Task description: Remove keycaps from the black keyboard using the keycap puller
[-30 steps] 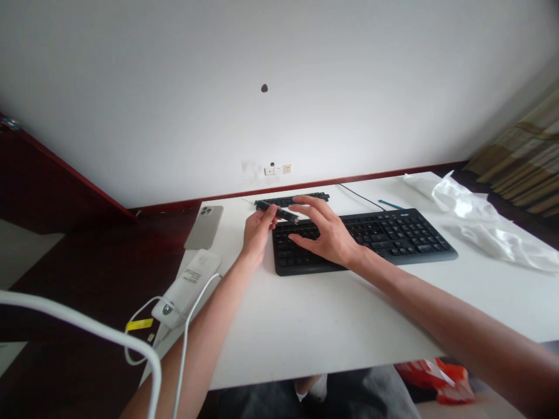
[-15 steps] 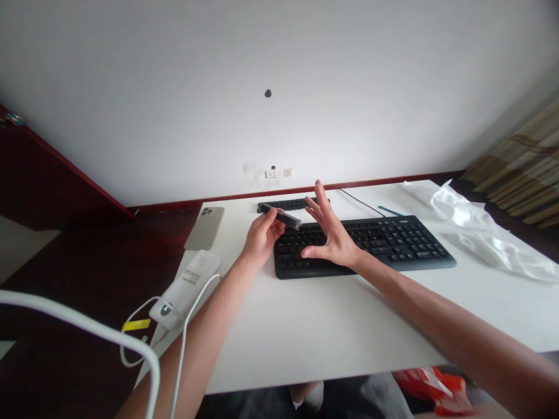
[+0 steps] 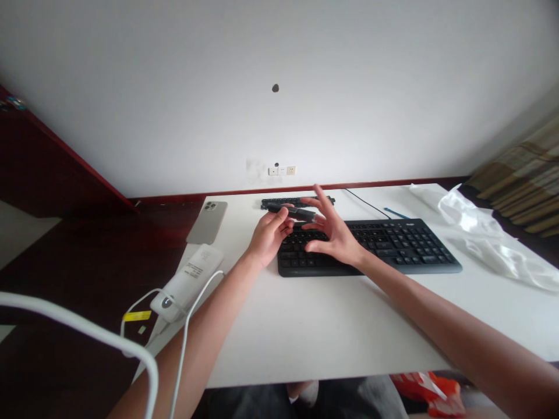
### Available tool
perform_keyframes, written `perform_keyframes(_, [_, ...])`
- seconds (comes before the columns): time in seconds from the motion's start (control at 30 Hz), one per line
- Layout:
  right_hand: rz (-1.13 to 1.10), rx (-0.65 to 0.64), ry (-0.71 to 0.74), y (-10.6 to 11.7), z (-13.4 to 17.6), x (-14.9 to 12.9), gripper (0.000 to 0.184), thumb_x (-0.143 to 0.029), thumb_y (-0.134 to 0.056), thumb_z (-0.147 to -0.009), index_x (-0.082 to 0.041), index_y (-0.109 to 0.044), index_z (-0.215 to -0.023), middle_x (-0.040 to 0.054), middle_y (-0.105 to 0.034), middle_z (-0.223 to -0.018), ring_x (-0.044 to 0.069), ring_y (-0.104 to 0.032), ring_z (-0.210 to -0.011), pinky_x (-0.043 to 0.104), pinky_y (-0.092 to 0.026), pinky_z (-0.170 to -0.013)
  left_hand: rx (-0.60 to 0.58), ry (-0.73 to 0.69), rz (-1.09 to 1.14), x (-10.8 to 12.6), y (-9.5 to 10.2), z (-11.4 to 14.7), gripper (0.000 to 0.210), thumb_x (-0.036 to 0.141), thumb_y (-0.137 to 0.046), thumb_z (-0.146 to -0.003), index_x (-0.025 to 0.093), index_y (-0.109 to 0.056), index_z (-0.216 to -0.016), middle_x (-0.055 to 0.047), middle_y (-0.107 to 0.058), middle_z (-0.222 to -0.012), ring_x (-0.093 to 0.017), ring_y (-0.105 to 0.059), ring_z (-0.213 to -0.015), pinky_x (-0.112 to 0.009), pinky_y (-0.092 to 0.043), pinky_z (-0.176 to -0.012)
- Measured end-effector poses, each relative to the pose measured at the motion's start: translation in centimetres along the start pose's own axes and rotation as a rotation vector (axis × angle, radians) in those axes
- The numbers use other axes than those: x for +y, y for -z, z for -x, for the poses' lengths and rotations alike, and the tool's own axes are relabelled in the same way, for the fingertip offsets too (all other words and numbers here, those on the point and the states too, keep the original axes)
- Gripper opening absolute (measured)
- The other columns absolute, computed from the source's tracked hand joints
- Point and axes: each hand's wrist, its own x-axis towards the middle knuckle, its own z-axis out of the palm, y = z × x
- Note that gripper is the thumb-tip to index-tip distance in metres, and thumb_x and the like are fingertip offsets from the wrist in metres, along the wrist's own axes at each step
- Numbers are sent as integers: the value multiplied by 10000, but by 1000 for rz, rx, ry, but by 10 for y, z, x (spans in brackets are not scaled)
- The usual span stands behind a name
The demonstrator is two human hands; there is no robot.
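My left hand [image 3: 271, 233] is closed around a slim black tool [image 3: 299, 213], held above the left end of a black keyboard [image 3: 406, 244]. The tool lies nearly level and has a pale end towards the right; its exact kind is unclear. Close to that end is my right hand [image 3: 334, 235], its fingers spread and thumb apart, over the keyboard's left half. Whether a right fingertip touches the tool cannot be made out. Behind the tool lies a black strip with key-like blocks [image 3: 283, 201], partly covered by the hands.
At the left edge of the white table [image 3: 279, 326] lie a phone [image 3: 207, 222] and a white power bank [image 3: 186, 285] with a white cable [image 3: 186, 337]. A blue stick [image 3: 396, 213] lies behind the keyboard. Crumpled clear plastic [image 3: 502, 256] covers part of the right side.
The black tool has swung nearer to level, its right end now close to my right hand's fingers. My right fingers have curled in slightly. The view has shifted a little.
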Motion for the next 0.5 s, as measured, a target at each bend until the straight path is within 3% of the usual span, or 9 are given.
perform_keyframes(0.07, [-2,46,-14,-2,1,2,1154,-640,-821,-764,-291,-204,-1675,182,-477,-1585,343,-622,-1278,477,-605,-971,1,-16,-56,0,0,0,435,500,-876,-749,189,-743,-1022,4,-624,-767,-107,-567,-717,-237,-433,-669])
perform_keyframes(0.13, [-56,120,-47,-5,1,2,996,-571,-846,-774,-257,-391,-1602,158,-640,-1410,303,-688,-1140,454,-618,-939,0,-31,-120,-1,1,0,440,509,-867,-755,170,-748,-1009,5,-609,-737,-105,-552,-698,-239,-420,-655])
perform_keyframes(0.27, [-241,270,-125,-10,-1,-2,516,-486,-842,-810,-220,-707,-1232,96,-754,-1158,271,-726,-1053,420,-613,-932,-16,-55,-256,-5,4,-1,439,516,-848,-775,153,-756,-1004,2,-614,-720,-101,-534,-662,-243,-409,-639])
perform_keyframes(0.33, [-275,349,-188,-10,-4,-3,394,-473,-838,-812,-211,-753,-1095,84,-771,-1081,247,-734,-968,385,-617,-870,-25,-71,-296,-6,6,-3,426,501,-843,-786,156,-751,-1018,-2,-629,-745,-96,-531,-662,-234,-406,-627])
perform_keyframes(0.5, [-420,533,-342,-6,-8,-3,306,-439,-792,-852,-189,-718,-1012,20,-719,-751,164,-664,-685,311,-564,-683,32,-124,-231,-3,11,-7,370,403,-858,-784,178,-714,-1038,9,-634,-813,-73,-530,-676,-204,-430,-636])
